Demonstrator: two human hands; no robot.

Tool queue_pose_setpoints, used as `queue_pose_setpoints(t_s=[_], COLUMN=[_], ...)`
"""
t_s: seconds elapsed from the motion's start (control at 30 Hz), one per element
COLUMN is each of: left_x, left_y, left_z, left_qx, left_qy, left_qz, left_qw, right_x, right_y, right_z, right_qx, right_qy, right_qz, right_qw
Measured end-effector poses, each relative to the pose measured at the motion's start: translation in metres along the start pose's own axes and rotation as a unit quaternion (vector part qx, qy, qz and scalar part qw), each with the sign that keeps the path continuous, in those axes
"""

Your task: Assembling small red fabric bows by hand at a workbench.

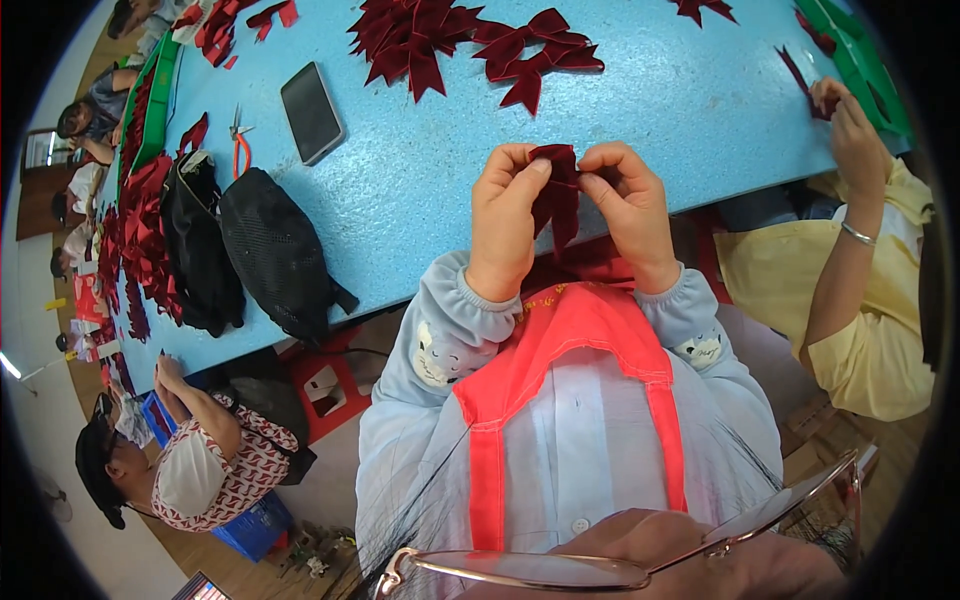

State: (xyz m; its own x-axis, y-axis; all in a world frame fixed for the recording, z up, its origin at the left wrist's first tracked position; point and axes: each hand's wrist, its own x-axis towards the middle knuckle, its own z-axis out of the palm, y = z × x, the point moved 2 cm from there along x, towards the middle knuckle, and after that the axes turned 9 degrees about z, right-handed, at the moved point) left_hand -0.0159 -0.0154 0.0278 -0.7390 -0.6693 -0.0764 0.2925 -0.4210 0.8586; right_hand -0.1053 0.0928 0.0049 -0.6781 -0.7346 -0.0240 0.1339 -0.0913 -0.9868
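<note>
Between my two hands, over the near edge of the blue table, hangs a dark red velvet ribbon bow [556, 200] with its tails pointing down. My left hand [507, 215] pinches its upper left part between thumb and fingers. On the other side, my right hand [632, 205] has thumb and forefinger closed on the bow's right edge. Both fingertips partly cover the folds. Beyond my hands lie finished-looking bows [540, 55] and a heap of dark red bows [410, 38].
A phone [312, 113], orange-handled pliers [240, 150] and black mesh bags [275, 245] lie to the left on the blue table [680, 110]. Red ribbon piles and a green tray [152, 115] are farther left. A yellow-clad person [860, 240] handles ribbon at right; others sit at left.
</note>
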Motion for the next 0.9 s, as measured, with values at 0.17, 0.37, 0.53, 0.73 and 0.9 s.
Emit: queue_pose_setpoints(t_s=[0.17, 0.37, 0.53, 0.73, 0.9], left_x=[0.003, 0.005, -0.004, -0.003, -0.002], left_y=[-0.007, -0.012, -0.013, -0.013, -0.014], left_z=[0.002, -0.005, 0.001, 0.003, 0.003], left_qx=[0.064, 0.212, 0.277, 0.204, 0.258], left_qy=[0.019, 0.034, 0.011, 0.031, 0.015], left_qz=[0.061, 0.217, 0.277, 0.226, 0.250], left_qw=[0.996, 0.952, 0.920, 0.952, 0.933], right_x=[-0.001, -0.009, -0.010, -0.007, -0.007], right_y=[0.003, -0.007, 0.004, 0.019, 0.006], right_z=[0.000, -0.008, 0.003, 0.002, 0.009], right_qx=[-0.064, -0.024, 0.114, 0.174, 0.191], right_qy=[0.027, 0.135, 0.018, 0.081, 0.056], right_qz=[-0.124, -0.042, 0.140, 0.065, 0.070], right_qw=[0.990, 0.990, 0.983, 0.979, 0.977])
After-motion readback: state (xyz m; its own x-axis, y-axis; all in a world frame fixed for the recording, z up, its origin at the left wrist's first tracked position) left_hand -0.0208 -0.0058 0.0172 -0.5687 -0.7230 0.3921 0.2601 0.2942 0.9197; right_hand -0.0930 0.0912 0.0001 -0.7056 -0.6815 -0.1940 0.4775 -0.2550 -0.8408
